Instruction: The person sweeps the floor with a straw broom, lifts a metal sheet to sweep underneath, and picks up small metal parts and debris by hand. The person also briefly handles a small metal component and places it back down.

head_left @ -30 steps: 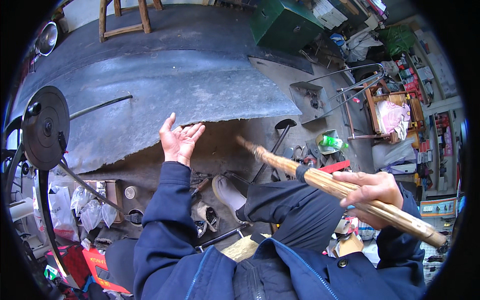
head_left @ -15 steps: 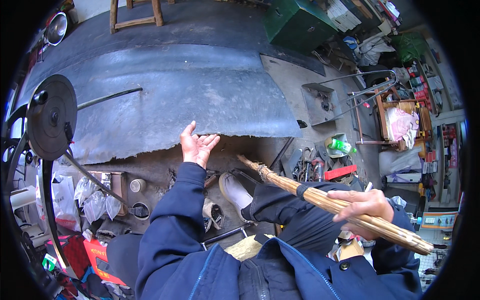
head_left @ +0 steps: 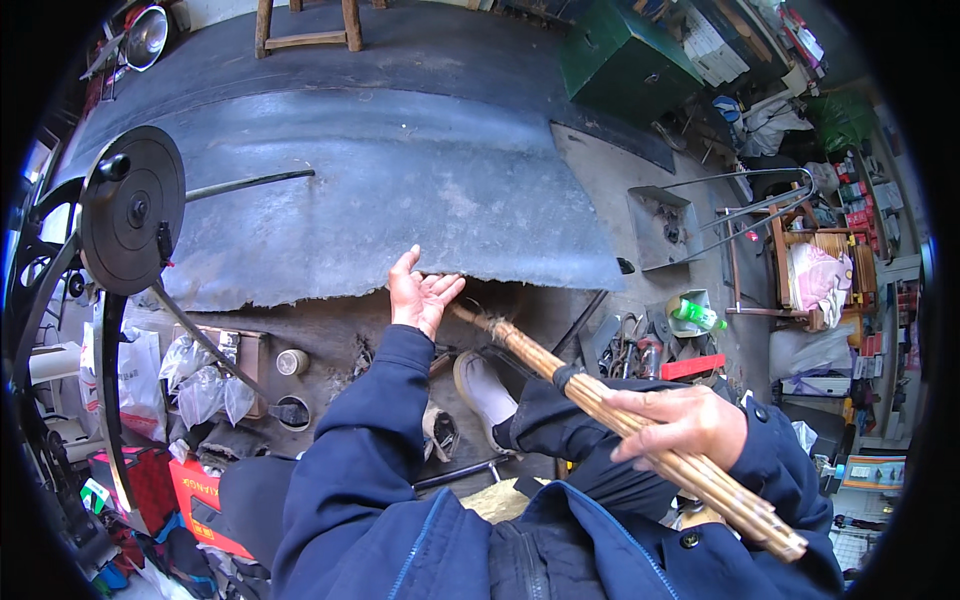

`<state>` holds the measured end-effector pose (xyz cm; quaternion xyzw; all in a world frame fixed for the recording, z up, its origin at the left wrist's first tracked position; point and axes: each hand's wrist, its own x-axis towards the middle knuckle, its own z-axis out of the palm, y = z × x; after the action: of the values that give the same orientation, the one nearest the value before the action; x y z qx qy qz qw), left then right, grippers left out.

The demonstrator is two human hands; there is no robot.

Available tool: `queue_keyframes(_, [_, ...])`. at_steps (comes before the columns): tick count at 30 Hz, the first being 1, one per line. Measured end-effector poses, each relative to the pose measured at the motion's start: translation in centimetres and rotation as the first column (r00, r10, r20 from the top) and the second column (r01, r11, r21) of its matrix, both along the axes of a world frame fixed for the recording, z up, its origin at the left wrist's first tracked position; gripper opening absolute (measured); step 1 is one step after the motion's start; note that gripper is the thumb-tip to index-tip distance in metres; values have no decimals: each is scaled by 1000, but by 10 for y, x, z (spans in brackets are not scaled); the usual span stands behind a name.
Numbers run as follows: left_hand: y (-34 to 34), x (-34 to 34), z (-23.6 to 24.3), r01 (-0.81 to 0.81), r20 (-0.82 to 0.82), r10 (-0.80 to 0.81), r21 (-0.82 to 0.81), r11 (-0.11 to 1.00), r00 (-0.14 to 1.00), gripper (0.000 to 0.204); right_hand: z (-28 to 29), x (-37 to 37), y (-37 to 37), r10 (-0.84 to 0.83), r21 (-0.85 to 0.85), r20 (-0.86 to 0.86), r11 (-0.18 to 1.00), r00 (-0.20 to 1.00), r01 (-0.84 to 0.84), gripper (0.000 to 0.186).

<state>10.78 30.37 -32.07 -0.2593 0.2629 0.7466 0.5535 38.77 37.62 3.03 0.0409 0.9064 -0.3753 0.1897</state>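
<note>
My left hand [head_left: 420, 299] is palm up at the ragged near edge of a big dark sheet mat [head_left: 380, 200]. Its thumb lies over the sheet, the fingers curl at the edge, and a dark gap shows beneath. My right hand [head_left: 685, 425] is wrapped round a straw broom [head_left: 545, 365], a bundle of pale stalks bound with a black band. The broom slants across my lap. Its thin frayed end is near the gap beside my left hand, while the cut stalk ends stick out past my right wrist.
A black wheel [head_left: 133, 208] on a metal stand rises at the left. Right of the mat are a metal dustpan [head_left: 665, 228], a green bottle [head_left: 700, 315] and loose tools. A green box [head_left: 630, 60] and a wooden stool [head_left: 308, 40] stand at the back; bags and boxes lie left.
The view has shifted, so the surroundings sit farther right. My right hand has moved left and lower relative to them with the broom, which slants more steeply. My left hand stays at the mat's edge.
</note>
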Motion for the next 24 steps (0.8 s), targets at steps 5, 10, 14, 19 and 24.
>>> queue_keyframes(5, [-2,14,-34,61,-4,-62,-75,995,998,125,34,10,-5,-166,-82,-23,983,986,163,25])
queue_keyframes(10, [0,29,-72,45,24,-42,-145,988,999,127,74,20,-7,-277,23,-37,960,960,278,21])
queue_keyframes(14, [3,42,-102,73,-31,-85,-291,954,996,96,93,28,1,-314,-89,-49,947,948,309,25])
queue_keyframes(19, [-8,42,-137,215,-126,-266,-317,924,956,103,109,28,1,-401,-165,-22,905,916,393,16])
queue_keyframes(24, [-23,38,-132,281,-332,-818,-822,495,469,60,123,23,0,-415,-167,-227,908,881,384,24])
